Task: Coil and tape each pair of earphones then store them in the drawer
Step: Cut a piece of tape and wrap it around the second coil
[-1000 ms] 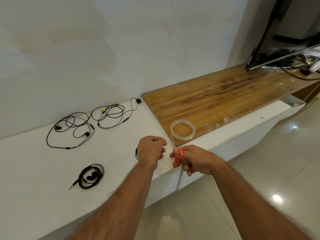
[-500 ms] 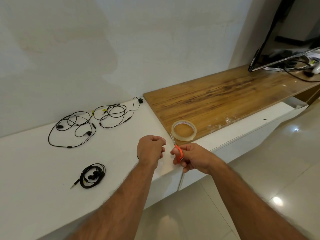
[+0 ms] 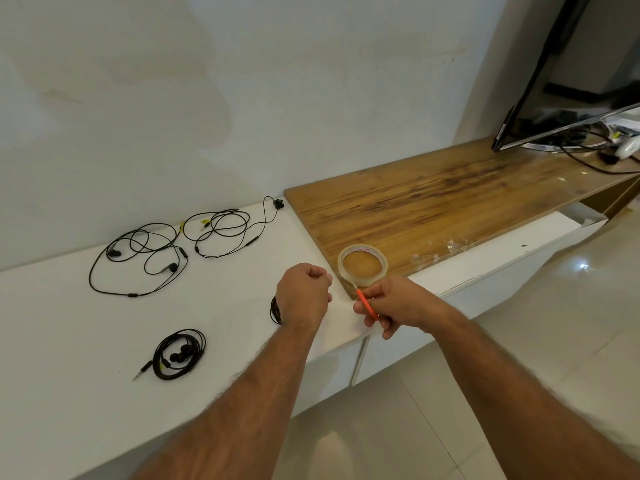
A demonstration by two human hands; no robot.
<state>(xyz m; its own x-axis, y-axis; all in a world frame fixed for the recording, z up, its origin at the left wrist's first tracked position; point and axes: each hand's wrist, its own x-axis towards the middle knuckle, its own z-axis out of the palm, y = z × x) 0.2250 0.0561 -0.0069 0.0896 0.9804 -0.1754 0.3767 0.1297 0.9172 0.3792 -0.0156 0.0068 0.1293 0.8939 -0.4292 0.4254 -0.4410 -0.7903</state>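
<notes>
My left hand (image 3: 304, 292) is a closed fist on the white counter (image 3: 69, 341), and a black coil of earphones (image 3: 275, 310) pokes out from under its left side. My right hand (image 3: 398, 303) grips orange-handled scissors (image 3: 367, 304), whose blades point up toward the clear tape roll (image 3: 363, 265) just behind both hands. A second pair, the coiled earphones (image 3: 178, 353), lies at the front left with its plug sticking out. Two loose pairs lie uncoiled near the wall: the tangled earphones (image 3: 138, 258) and the yellow-tagged earphones (image 3: 225, 233).
A wooden top (image 3: 450, 209) runs right from the tape roll to a tilted TV screen (image 3: 561, 98) with cables behind it. White cabinet fronts (image 3: 398, 355) sit below the counter edge. What looks like a pulled-out white drawer (image 3: 585, 220) is at the far right. Tiled floor lies below.
Both hands stay almost in place. The scissors have tilted slightly closer to the tape roll, and the view has drifted a little.
</notes>
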